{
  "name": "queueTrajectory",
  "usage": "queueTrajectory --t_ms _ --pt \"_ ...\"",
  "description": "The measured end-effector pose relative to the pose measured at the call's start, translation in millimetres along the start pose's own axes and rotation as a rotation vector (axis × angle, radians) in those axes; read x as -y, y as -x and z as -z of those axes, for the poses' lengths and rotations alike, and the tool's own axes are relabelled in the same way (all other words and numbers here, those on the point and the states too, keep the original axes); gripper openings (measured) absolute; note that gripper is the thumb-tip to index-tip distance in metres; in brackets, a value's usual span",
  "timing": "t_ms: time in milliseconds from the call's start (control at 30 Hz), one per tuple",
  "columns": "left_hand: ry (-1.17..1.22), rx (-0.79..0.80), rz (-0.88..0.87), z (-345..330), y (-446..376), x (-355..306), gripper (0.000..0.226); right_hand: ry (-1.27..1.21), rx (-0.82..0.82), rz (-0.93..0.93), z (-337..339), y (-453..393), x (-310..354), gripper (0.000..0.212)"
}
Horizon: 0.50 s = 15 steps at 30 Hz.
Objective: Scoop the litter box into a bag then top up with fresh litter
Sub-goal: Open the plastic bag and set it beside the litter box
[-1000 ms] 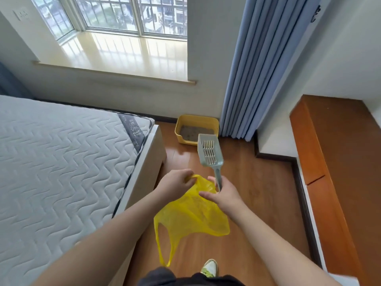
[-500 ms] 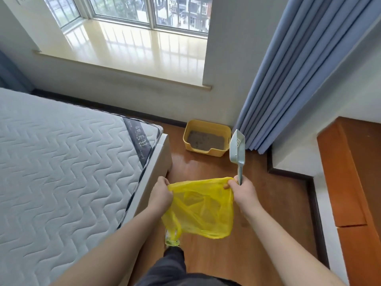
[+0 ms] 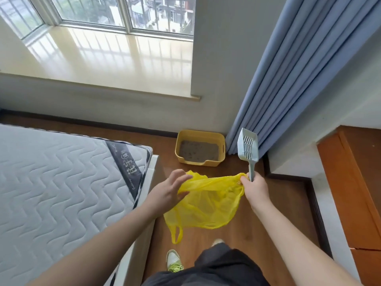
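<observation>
While you stand on the wooden floor (image 3: pixel 274 219) between the bed (image 3: pixel 61 182) and a wooden cabinet (image 3: pixel 354 193), you are still at the opening step: getting the bag ready, with no scooping begun.

Your right hand (image 3: pixel 254 187) is closed around two things at once. It grips the handle of a pale grey-blue litter scoop (image 3: pixel 248 148), whose slotted head points up and away from you, and it pinches one edge of a thin yellow plastic bag (image 3: pixel 208 205). Your left hand (image 3: pixel 171 190) is on the opposite edge of the bag with its fingers spread and fairly straight; it seems to be working into the mouth more than gripping it. The bag hangs slack between your hands, and one loop handle dangles below.

Ahead of you, the yellow litter box (image 3: pixel 199 148) sits on the floor against the wall, just beside the foot of a blue curtain (image 3: pixel 288 69). Grey litter with darker clumps lies inside it. It is well apart from your hands.

As I judge it, the next move calls for spreading the bag's mouth fully, then stepping closer and lowering yourself to the box. The left hand would need to hold the bag open alone, which frees the scoop.

Counted: one litter box, one scoop, one bag, two hands. No container of fresh litter is in view.
</observation>
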<state>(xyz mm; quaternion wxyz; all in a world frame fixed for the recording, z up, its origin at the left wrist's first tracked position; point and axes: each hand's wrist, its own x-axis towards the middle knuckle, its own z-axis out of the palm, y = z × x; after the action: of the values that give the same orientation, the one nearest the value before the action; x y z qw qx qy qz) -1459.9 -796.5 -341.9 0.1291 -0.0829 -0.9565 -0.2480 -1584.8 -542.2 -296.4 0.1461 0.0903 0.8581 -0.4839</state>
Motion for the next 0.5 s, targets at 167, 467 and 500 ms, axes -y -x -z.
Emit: queueTrajectory --t_ms 167,467,500 --pt "-0.131 0.368 -0.025 -24.4 -54.0 20.8 0.065 0.034 0.023 -0.026 1.7 -66.9 -0.6 0.027" --pt "0.085 0.537 0.533 -84.5 -155.8 87.7 0.068 0.039 0.196 0.039 -25.7 -204.2 0.3 0.038" --pt "0.101 0.564 0.539 -92.1 -164.5 96.2 0.067 0.034 0.222 0.046 -30.4 -219.2 2.7 0.04"
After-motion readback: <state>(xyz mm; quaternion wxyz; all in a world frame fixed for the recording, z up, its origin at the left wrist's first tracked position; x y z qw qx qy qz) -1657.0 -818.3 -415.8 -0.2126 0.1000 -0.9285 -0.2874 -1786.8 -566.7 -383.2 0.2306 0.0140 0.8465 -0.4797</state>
